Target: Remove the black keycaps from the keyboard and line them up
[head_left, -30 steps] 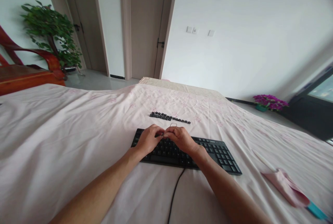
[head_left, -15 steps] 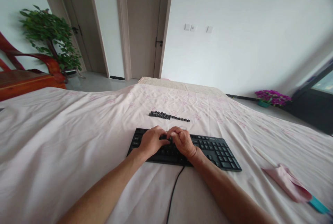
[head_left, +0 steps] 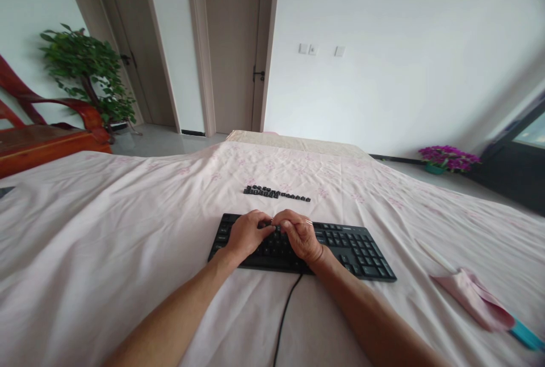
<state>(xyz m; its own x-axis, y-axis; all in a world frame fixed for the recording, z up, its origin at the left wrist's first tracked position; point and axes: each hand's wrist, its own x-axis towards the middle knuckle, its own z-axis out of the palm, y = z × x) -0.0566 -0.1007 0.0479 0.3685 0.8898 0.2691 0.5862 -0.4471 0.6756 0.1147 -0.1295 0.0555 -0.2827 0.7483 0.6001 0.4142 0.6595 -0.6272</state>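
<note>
A black keyboard (head_left: 272, 249) lies on the pale cloth, with its cable running toward me. My left hand (head_left: 249, 235) rests over its left half, fingers bent and thumb stretched toward my right hand; whatever is between them is hidden. My right hand (head_left: 300, 234) is closed above the middle keys, its fingertips meeting those of my left. A thin shiny object (head_left: 308, 221) pokes out past its knuckles, too small to name exactly. Loose black keycaps (head_left: 276, 193) lie in uneven rows on the cloth behind the keyboard.
The wrinkled floral cloth (head_left: 149, 230) covers the wide surface. At right lies a pink cloth piece (head_left: 474, 299) with a pale stick and a blue end. A wooden chair (head_left: 55, 128), a green plant (head_left: 89, 74) and purple flowers (head_left: 449, 158) stand beyond.
Both hands stay over the keyboard, with the right fingers shifted slightly and the thin shiny object now showing beside the knuckles. The view has tilted a little.
</note>
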